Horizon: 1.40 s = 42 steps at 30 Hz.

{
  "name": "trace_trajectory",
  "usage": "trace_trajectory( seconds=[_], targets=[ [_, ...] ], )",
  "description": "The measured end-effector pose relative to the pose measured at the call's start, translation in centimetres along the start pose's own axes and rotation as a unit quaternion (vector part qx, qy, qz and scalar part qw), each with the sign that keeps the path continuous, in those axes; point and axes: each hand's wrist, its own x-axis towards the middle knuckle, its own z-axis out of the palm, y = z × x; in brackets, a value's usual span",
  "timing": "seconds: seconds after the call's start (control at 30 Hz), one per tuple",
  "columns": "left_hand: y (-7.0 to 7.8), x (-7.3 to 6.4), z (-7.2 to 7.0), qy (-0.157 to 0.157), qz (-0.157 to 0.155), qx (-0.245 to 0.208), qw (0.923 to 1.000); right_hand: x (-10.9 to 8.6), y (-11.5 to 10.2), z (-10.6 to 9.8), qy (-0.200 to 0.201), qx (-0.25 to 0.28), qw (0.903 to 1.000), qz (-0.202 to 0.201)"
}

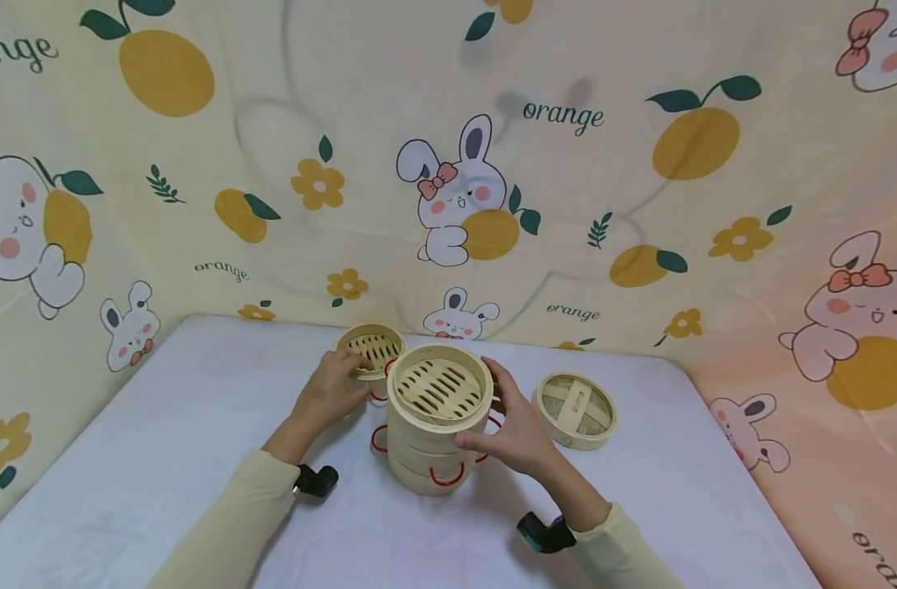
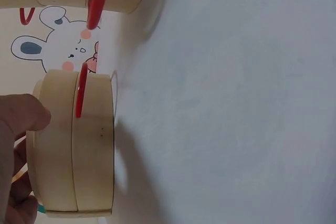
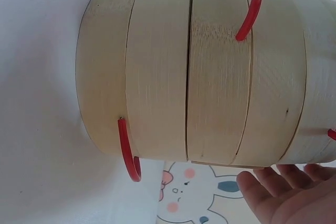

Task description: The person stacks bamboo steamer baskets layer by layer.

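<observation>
A tall stack of round bamboo steamer baskets (image 1: 437,458) stands on the white cloth, its slatted top tier facing up and red loop handles on its sides. My right hand (image 1: 518,429) holds the upper right side of the stack, thumb toward the front and fingers round the back. In the right wrist view the fingertips (image 3: 252,182) lie along the wall. Behind and left of the stack is a smaller bamboo steamer basket (image 2: 92,145), standing on the cloth. My left hand (image 1: 334,388) grips its rim, with the thumb (image 2: 31,114) on the outer wall.
To the right of the stack lies a round bamboo steamer lid (image 1: 576,409) with a flat strip across its top. The white tablecloth (image 1: 161,458) reaches back to a printed backdrop (image 1: 330,98) with rabbits and oranges. Each wrist wears a small black camera (image 1: 547,533).
</observation>
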Motion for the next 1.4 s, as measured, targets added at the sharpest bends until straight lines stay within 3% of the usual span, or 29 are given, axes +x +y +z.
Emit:
trace_trajectory(
  seconds=[0.33, 1.4],
  targets=[
    [-0.30, 0.19, 0.53, 0.023, 0.027, 0.018, 0.9992, -0.08, -0.12, 0.00, -0.001, 0.000, 0.9999, -0.012],
    [-0.28, -0.41, 0.96, 0.077, 0.014, 0.038, 0.9962, 0.10, 0.23, 0.03, -0.001, -0.011, 0.9999, -0.001]
  ],
)
